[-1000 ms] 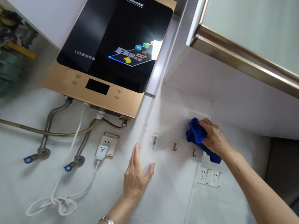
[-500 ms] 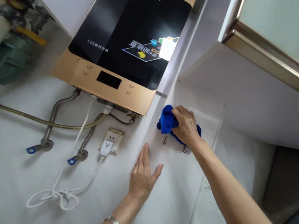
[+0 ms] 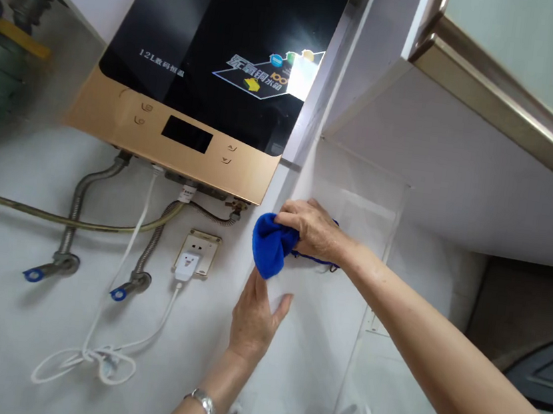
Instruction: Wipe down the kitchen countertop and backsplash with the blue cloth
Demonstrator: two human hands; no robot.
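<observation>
A blue cloth [image 3: 272, 243] is bunched in my right hand [image 3: 316, 231], which presses it to the white tiled wall [image 3: 311, 332] below the cabinet. Part of the cloth hangs left of the fingers, and a strip shows under the palm. Just below it, my left hand [image 3: 253, 318] lies against the wall with fingers stretched up and thumb apart. The cloth's lower tip hides the ends of those fingers. A small hook shows at the cloth's right end.
A gold and black water heater [image 3: 214, 58] hangs at upper left, with hoses beneath. Near my left hand is a socket [image 3: 200, 251] with a white plug [image 3: 186, 266] and looped cord [image 3: 106, 362]. The cabinet's underside [image 3: 445, 147] overhangs on the right.
My right hand has swept the cloth left and slightly down, so it now hangs over my left fingertips. The left hand stays on the wall. The view has shifted slightly.
</observation>
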